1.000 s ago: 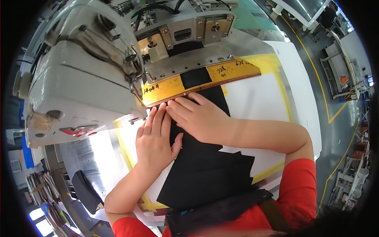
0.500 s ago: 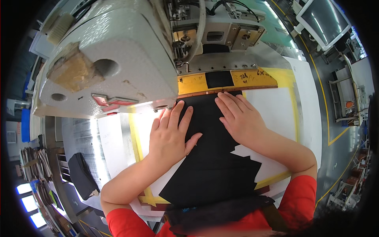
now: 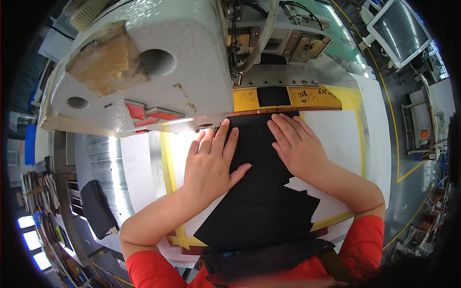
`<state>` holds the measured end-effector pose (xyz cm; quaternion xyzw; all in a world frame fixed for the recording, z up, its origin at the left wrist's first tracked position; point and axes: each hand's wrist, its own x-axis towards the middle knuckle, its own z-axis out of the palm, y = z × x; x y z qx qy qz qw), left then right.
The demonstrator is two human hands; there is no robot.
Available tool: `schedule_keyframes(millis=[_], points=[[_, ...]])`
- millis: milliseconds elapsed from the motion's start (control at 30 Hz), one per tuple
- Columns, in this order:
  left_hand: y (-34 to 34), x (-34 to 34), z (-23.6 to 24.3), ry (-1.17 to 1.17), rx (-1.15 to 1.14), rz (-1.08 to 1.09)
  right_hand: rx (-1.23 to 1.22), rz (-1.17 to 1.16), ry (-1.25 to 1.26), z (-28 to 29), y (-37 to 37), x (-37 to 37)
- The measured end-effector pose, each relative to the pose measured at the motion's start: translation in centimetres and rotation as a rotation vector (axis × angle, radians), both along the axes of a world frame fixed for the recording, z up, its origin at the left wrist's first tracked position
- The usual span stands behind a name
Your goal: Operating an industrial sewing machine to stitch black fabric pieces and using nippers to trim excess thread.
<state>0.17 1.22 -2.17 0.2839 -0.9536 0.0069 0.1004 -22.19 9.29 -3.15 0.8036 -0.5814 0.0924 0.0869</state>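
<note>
A black cut fabric piece (image 3: 259,206) lies over the white work surface, its far end along the wooden edge of a yellow clamp bar (image 3: 314,98). My left hand (image 3: 209,163) rests with fingers apart at the fabric's left edge, its thumb on the cloth and its fingertips close under the machine head. On the right edge of the cloth lies my right hand (image 3: 300,149), flat and with fingers stretched toward the bar. The fabric's near end runs up to my dark apron (image 3: 269,261). A small black patch (image 3: 273,96) shows within the bar.
The large white sewing machine head (image 3: 192,62) looms over the left side, hiding the bar's left end. Yellow tape (image 3: 363,144) borders the white sheet. A folded black fabric bundle (image 3: 97,209) lies at left. A monitor (image 3: 401,31) stands at far right.
My view has shifted slightly, so the machine head looks larger and nearer. Both hands keep nearly the same place on the fabric.
</note>
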Motion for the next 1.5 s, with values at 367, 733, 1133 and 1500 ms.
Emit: schedule_keyframes(millis=[367,733,1133,1500], points=[[0.0,0.0,-0.2,0.041,0.053,-0.014,0.029,-0.011,-0.102,0.0,0.1,-0.1],[0.0,0.0,-0.2,0.045,0.055,0.001,0.023,0.001,-0.096,-0.2,0.1,0.0],[0.2,0.1,0.1,0.049,0.030,0.015,0.019,0.027,-0.152,-0.2,0.0,-0.1],[0.6,0.2,1.4,0.047,-0.057,0.038,-0.009,0.055,-0.124,0.1,0.0,0.1]])
